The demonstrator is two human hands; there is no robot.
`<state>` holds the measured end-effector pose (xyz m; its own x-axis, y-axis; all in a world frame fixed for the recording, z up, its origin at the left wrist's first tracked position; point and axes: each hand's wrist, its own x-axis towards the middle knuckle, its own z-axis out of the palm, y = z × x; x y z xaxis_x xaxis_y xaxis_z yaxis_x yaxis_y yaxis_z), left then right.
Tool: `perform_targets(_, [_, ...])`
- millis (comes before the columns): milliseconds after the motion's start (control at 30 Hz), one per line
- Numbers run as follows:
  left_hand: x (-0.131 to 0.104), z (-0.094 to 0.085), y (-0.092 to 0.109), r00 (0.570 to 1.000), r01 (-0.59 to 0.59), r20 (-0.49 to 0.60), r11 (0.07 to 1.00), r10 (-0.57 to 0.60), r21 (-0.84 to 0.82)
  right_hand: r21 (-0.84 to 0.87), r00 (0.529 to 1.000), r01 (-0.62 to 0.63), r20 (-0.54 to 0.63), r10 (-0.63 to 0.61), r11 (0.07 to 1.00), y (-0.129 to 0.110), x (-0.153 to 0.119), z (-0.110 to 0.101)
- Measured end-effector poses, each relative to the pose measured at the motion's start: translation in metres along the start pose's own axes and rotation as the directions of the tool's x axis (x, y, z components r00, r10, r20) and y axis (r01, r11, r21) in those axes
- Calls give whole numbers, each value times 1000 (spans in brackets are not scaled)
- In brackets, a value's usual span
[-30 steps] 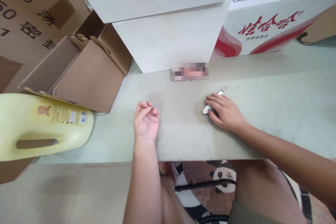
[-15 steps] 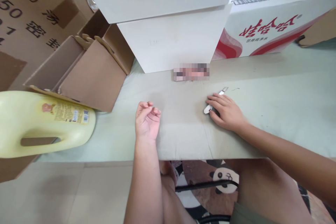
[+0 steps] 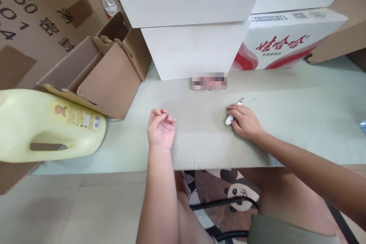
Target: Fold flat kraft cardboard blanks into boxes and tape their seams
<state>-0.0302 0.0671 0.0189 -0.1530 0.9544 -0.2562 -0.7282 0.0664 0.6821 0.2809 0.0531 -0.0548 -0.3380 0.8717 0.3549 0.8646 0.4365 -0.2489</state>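
On the green-covered table, my right hand (image 3: 245,122) is closed round a small white utility knife (image 3: 229,119). The knife's metal tip shows past my fingers, pointing away from me, and its rounded white end sticks out near my thumb. My fingers hide its middle. My left hand (image 3: 161,129) rests palm up to the left, fingers loosely curled and slightly apart, with nothing in it. Beyond both hands, a flat rectangular item (image 3: 209,81), blurred by pixelation, lies against the foot of a white box (image 3: 194,49).
Open brown cardboard boxes (image 3: 111,80) and a pale yellow jug (image 3: 85,141) lie on the left. A white-and-red carton (image 3: 274,49) stands at the back right. A clear bottle (image 3: 108,4) is behind the boxes. The table's front edge (image 3: 114,172) runs before me.
My right hand's fingers have curled round the utility knife, which has turned slightly more upright in view. My left hand keeps its pose. The camera view has shifted a little.
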Motion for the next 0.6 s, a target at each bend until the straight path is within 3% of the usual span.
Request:
perform_targets(233, [-8, -7, 13, 1000, 7, 8, 992, -6, -123, -114, 1000, -8, 15, 10, 993, -7, -1, -7])
perform_targets(367, [-16, -18, 28, 999, -27, -36, 983, 21, -179, -95, 998, 44, 40, -41, 994, -20, 16, -12])
perform_targets(467, [-20, -26, 38, 998, -55, -45, 977, 47, -207, -15, 997, 69, 30, -69, 997, -51, 52, -12])
perform_targets(600, [-26, -34, 48, 996, -63, -72, 961, 45, -268, 150, 995, 69, 62, -79, 986, -129, 120, -6])
